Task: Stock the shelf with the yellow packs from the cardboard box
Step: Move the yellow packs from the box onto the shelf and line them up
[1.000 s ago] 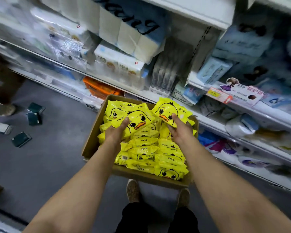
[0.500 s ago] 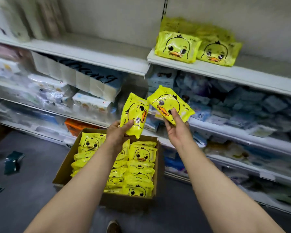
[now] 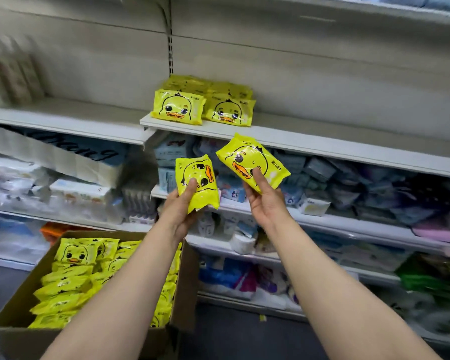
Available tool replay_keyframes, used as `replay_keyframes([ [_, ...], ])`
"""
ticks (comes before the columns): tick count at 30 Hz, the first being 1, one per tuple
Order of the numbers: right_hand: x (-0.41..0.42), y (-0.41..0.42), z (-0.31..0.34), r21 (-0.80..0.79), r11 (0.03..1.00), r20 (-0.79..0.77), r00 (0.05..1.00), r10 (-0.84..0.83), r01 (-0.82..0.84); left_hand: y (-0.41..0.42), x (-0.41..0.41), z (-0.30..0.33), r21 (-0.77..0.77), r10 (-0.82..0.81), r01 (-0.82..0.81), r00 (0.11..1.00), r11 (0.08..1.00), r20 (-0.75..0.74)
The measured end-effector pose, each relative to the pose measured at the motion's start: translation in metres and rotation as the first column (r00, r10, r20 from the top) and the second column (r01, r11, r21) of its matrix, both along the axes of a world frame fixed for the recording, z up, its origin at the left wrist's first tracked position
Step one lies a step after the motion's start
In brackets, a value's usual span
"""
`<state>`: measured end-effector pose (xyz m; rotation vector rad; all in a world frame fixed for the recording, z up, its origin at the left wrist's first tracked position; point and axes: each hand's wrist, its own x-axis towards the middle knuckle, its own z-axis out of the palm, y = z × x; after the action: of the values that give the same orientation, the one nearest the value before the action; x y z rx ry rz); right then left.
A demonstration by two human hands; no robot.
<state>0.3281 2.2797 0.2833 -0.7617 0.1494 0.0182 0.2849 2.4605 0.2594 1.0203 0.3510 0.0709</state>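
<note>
We have only a few yellow packs [image 3: 178,108] on the shelf [image 3: 322,141], our left hand [image 3: 178,211] and right hand [image 3: 264,201] each gripping another just below it, the cardboard box [image 3: 182,289] further below nearly full

Two hands are raised, the left hand [image 3: 178,213] and the right hand [image 3: 264,201], each holding one yellow pack: one upright pack [image 3: 196,181] on the left and one tilted pack [image 3: 252,162] on the right. Two front packs, the left shelf pack [image 3: 178,107] and the right shelf pack [image 3: 229,113], face forward on the white shelf [image 3: 322,141]; further packs behind them cannot be counted. One cardboard box [image 3: 185,287] stands near left, holding many more packs, too overlapped to count.
</note>
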Motion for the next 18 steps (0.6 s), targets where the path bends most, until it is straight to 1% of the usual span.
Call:
replay_keyframes([
  [3, 0.005, -0.026, 0.008, -0.021, 1.0, 0.027, 1.0, -0.009, 0.009, -0.016, 0.01, 0.016, 0.065, -0.036, 0.037, 0.999, 0.997, -0.013],
  [5, 0.009, -0.038, 0.014, -0.008, 1.0, 0.045, 0.999, -0.013, 0.013, -0.016, 0.021, 0.031, 0.122, -0.076, 0.077, 0.997, 0.989, -0.011],
  [7, 0.016, -0.047, 0.023, -0.001, 1.0, 0.073, 0.997, -0.026, 0.026, -0.012, 0.037, 0.054, 0.218, -0.151, 0.15, 0.988, 0.964, -0.01],
  [8, 0.021, -0.051, 0.028, 0.004, 0.999, 0.087, 0.996, -0.037, 0.037, -0.01, 0.048, 0.067, 0.29, -0.187, 0.183, 0.982, 0.939, -0.014],
  [11, 0.035, -0.062, 0.04, 0.028, 0.996, 0.115, 0.99, -0.086, 0.083, -0.007, 0.081, 0.108, 0.527, -0.242, 0.227, 0.969, 0.819, -0.041],
  [13, 0.044, -0.07, 0.047, 0.023, 0.993, 0.129, 0.985, -0.117, 0.115, -0.003, 0.108, 0.13, 0.643, -0.283, 0.253, 0.957, 0.722, -0.059],
  [16, 0.061, -0.081, 0.059, 0.012, 0.988, 0.153, 0.976, -0.155, 0.155, -0.002, 0.15, 0.159, 0.813, -0.302, 0.23, 0.951, 0.535, -0.07],
  [18, 0.07, -0.083, 0.065, 0.013, 0.984, 0.17, 0.97, -0.176, 0.176, -0.003, 0.174, 0.176, 0.881, -0.38, 0.24, 0.922, 0.407, -0.075],
])
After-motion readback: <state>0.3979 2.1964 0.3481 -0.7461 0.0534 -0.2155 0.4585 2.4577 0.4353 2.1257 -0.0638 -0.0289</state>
